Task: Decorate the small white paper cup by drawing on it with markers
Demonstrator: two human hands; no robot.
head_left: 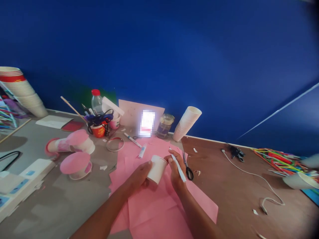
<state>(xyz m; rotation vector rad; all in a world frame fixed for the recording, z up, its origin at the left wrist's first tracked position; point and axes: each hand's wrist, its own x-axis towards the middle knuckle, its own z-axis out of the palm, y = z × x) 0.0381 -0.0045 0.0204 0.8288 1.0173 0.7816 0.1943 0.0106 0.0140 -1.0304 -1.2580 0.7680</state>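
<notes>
A white paper cup (pixel 157 170) is tilted in my left hand (pixel 140 174), with the thumb along its side and the other fingers partly hidden behind it. My right hand (pixel 177 169) grips a white marker pen (pixel 178 165), and its fingertips are close to the cup's right rim; whether they touch it I cannot tell. Under both hands lie overlapping sheets of pink paper (pixel 154 212). Black-handled scissors (pixel 189 172) rest just right of my right hand. Beyond the cup are a small white tube (pixel 142 151) and another marker (pixel 133 140).
A lit phone (pixel 147 124) leans at the back beside a glass jar (pixel 165 126) and a leaning stack of paper cups (pixel 187 122). Cups with pink paper discs (pixel 75 162) stand left. A white cable (pixel 249 172) and colourful sticks (pixel 276 159) lie right.
</notes>
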